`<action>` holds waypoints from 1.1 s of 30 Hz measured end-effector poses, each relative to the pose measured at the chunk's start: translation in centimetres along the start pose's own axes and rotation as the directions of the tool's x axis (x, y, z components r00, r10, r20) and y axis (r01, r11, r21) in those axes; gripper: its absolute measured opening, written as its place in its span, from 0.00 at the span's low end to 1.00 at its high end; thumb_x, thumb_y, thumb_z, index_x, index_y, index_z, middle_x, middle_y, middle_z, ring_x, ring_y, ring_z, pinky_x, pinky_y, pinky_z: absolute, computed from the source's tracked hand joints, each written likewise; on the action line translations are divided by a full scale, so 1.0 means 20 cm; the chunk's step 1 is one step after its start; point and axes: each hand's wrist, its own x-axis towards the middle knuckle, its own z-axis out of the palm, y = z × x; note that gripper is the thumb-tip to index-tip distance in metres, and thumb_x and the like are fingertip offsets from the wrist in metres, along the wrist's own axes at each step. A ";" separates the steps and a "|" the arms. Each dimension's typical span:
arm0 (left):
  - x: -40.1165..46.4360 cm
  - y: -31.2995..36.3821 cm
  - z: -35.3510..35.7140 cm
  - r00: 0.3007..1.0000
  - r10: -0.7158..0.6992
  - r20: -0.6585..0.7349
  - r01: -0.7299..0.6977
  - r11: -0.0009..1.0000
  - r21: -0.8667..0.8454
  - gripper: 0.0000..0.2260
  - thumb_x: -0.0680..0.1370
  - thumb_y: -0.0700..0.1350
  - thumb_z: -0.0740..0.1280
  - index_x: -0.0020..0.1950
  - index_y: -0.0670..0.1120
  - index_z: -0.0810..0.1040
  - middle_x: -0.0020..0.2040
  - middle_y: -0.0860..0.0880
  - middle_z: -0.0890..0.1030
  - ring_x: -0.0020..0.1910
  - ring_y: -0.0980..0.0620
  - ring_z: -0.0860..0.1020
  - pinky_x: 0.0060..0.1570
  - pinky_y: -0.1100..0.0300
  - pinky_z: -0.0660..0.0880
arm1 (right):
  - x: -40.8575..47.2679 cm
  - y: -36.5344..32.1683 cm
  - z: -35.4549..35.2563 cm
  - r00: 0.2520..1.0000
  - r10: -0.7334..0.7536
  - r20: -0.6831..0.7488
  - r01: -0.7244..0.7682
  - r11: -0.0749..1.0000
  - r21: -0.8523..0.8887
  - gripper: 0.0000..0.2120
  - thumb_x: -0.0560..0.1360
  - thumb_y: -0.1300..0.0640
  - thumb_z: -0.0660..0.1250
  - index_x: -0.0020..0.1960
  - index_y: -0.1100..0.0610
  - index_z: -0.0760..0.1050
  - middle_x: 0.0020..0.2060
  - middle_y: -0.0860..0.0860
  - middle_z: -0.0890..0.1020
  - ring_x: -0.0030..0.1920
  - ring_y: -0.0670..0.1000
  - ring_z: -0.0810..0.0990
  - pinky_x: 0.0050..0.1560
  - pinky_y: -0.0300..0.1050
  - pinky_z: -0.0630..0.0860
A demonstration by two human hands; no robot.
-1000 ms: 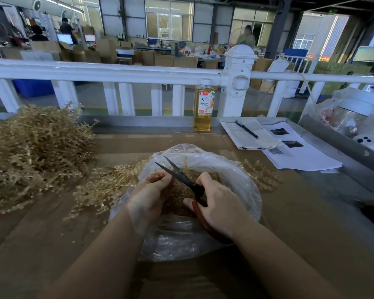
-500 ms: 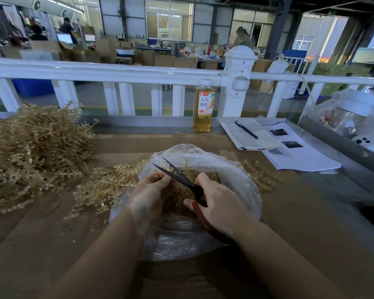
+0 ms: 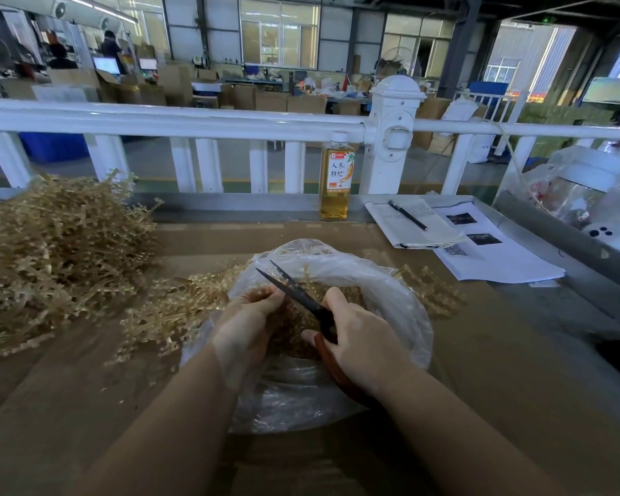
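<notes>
A clear plastic bag (image 3: 383, 281) lies open on the brown table (image 3: 498, 370), filled with small golden pieces. Over its mouth my left hand (image 3: 244, 323) pinches a golden sprig (image 3: 262, 291) by its end. My right hand (image 3: 358, 338) grips black-bladed scissors (image 3: 294, 291) with red-brown handles. The blades stand slightly apart, their tips right by the sprig at my left fingertips. The handles are mostly hidden under my right palm.
A big heap of golden sprigs (image 3: 51, 252) fills the table's left, with a smaller bunch (image 3: 172, 309) beside the bag. A tea bottle (image 3: 337, 180) stands at the back by a white railing (image 3: 194, 119). Papers (image 3: 494, 255) and a pen (image 3: 408, 216) lie at right.
The scissor blades have narrowed slightly against the sprig. Both hands stay over the bag's mouth.
</notes>
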 end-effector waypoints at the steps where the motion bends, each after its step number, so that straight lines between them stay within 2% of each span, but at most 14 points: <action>1: 0.00 0.00 0.00 1.000 -0.001 0.002 0.001 1.000 0.005 0.06 0.77 0.32 0.63 0.42 0.40 0.75 0.29 0.46 0.82 0.28 0.52 0.81 0.26 0.62 0.77 | 0.00 0.00 0.00 1.000 0.005 -0.006 -0.005 1.000 0.004 0.15 0.77 0.41 0.62 0.52 0.48 0.59 0.43 0.48 0.77 0.42 0.48 0.76 0.43 0.41 0.70; 3: 0.01 0.00 0.00 1.000 0.000 0.008 0.000 1.000 0.016 0.06 0.77 0.33 0.63 0.42 0.40 0.76 0.30 0.46 0.82 0.29 0.52 0.82 0.27 0.62 0.77 | 0.00 0.00 0.01 1.000 0.008 -0.021 -0.008 1.000 0.011 0.15 0.77 0.42 0.62 0.53 0.49 0.60 0.43 0.49 0.78 0.42 0.49 0.76 0.43 0.41 0.70; 7: 0.01 0.00 -0.01 1.000 -0.007 0.009 0.007 1.000 0.021 0.05 0.77 0.34 0.64 0.43 0.39 0.77 0.32 0.45 0.83 0.30 0.51 0.82 0.28 0.61 0.78 | 0.00 -0.01 0.01 1.000 0.008 -0.022 -0.008 1.000 0.017 0.15 0.78 0.42 0.62 0.51 0.47 0.56 0.41 0.47 0.77 0.40 0.47 0.73 0.40 0.41 0.66; 10: 0.01 0.00 -0.01 1.000 -0.019 0.003 0.019 0.999 0.026 0.03 0.77 0.34 0.64 0.45 0.39 0.77 0.36 0.43 0.83 0.32 0.50 0.83 0.28 0.60 0.78 | -0.01 -0.01 0.01 0.999 0.006 -0.036 -0.005 1.000 0.005 0.15 0.77 0.40 0.61 0.51 0.47 0.58 0.41 0.46 0.76 0.39 0.46 0.72 0.39 0.40 0.66; 15: 0.01 -0.01 -0.01 1.000 0.011 -0.020 -0.011 1.000 0.005 0.06 0.78 0.32 0.62 0.44 0.40 0.75 0.30 0.46 0.82 0.28 0.52 0.81 0.25 0.63 0.76 | -0.02 0.01 0.00 1.000 0.020 -0.021 -0.020 1.000 0.007 0.16 0.75 0.38 0.62 0.50 0.46 0.57 0.42 0.45 0.75 0.41 0.46 0.71 0.40 0.40 0.63; 20: 0.02 -0.02 -0.01 1.000 0.017 -0.024 -0.017 1.000 0.001 0.07 0.78 0.31 0.61 0.44 0.40 0.74 0.28 0.46 0.81 0.26 0.53 0.81 0.24 0.64 0.75 | 0.00 0.01 -0.01 0.999 0.022 0.036 -0.024 0.999 0.042 0.16 0.75 0.39 0.63 0.50 0.46 0.59 0.44 0.48 0.77 0.45 0.49 0.75 0.43 0.41 0.67; 25: 0.03 -0.02 -0.02 1.000 0.006 0.007 -0.006 1.000 -0.020 0.05 0.77 0.32 0.63 0.43 0.40 0.74 0.31 0.45 0.81 0.28 0.52 0.81 0.26 0.63 0.76 | 0.00 0.00 -0.02 1.000 0.015 0.022 -0.016 0.997 0.073 0.15 0.76 0.40 0.63 0.49 0.48 0.60 0.41 0.47 0.77 0.40 0.47 0.74 0.41 0.43 0.67; 33: 0.04 -0.02 -0.02 1.000 -0.009 0.020 0.009 1.000 -0.013 0.04 0.77 0.33 0.64 0.43 0.40 0.75 0.30 0.46 0.82 0.29 0.51 0.82 0.27 0.62 0.77 | 0.00 0.00 -0.01 1.000 0.010 0.018 -0.012 0.997 0.076 0.15 0.76 0.41 0.63 0.50 0.48 0.60 0.39 0.46 0.76 0.38 0.46 0.73 0.40 0.42 0.67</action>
